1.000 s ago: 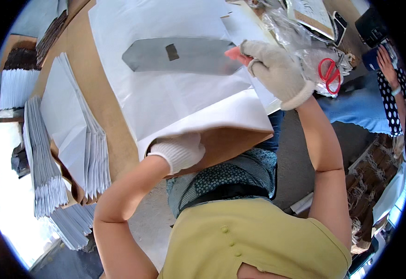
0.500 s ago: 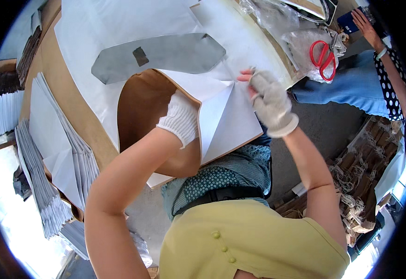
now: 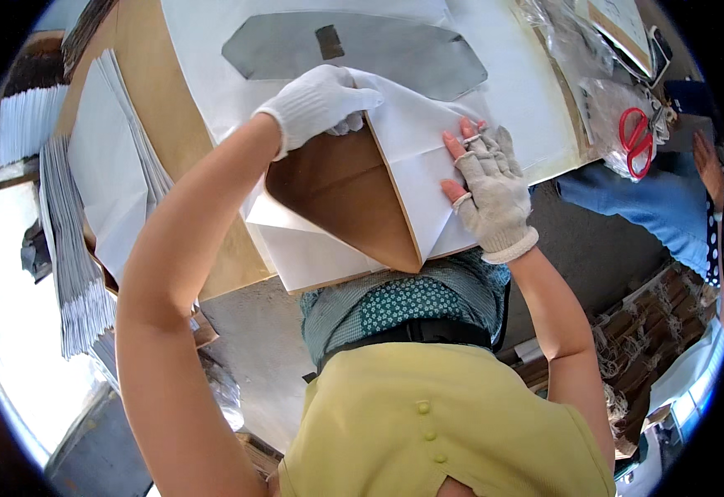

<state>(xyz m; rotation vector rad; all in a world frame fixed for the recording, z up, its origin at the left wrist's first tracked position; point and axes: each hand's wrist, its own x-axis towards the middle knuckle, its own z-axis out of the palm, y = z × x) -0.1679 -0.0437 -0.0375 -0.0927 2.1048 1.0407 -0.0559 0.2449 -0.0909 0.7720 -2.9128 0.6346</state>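
A large sheet of paper (image 3: 416,166), white on one side and brown on the other, lies on the worktable, folded over so a brown panel (image 3: 337,195) shows. My left hand (image 3: 320,103), in a white glove, grips the sheet's folded top edge. In a grey fingerless glove, my right hand (image 3: 490,190) presses flat on the white flap, fingers spread. A grey elongated template (image 3: 354,50) rests on the white sheets beyond both hands.
Stacks of folded white paper (image 3: 105,182) line the table's left side. Red-handled scissors (image 3: 637,137) lie in clear plastic bags at the right. Another person in blue (image 3: 668,207) sits at the right edge. Bundles of handles fill a box (image 3: 644,331).
The white flap has been folded further left over the brown panel. My left hand rose to the top edge, and my right hand now lies flat on the flap.
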